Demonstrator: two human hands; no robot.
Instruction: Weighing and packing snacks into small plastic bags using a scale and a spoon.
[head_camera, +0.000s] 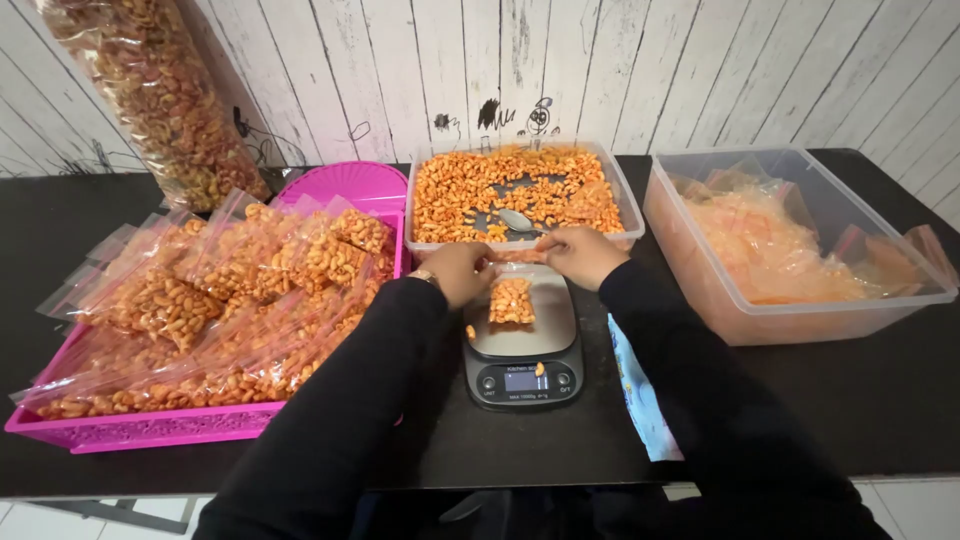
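A small clear bag of orange snack pieces (511, 300) hangs over the grey kitchen scale (522, 352). My left hand (459, 272) pinches the bag's top on the left, and my right hand (580, 255) pinches it on the right. Both arms wear black sleeves. Just behind my hands stands a clear tub (417, 205) of loose orange snack pieces with a metal spoon (519, 221) lying in it. One loose piece rests on the scale's display panel.
A pink tray (150, 430) at the left holds several filled bags. A tall clear sack of snacks (165, 95) leans at the back left. At the right stands a clear bin (800, 320) of empty bags. The table top is black, with a white plank wall behind.
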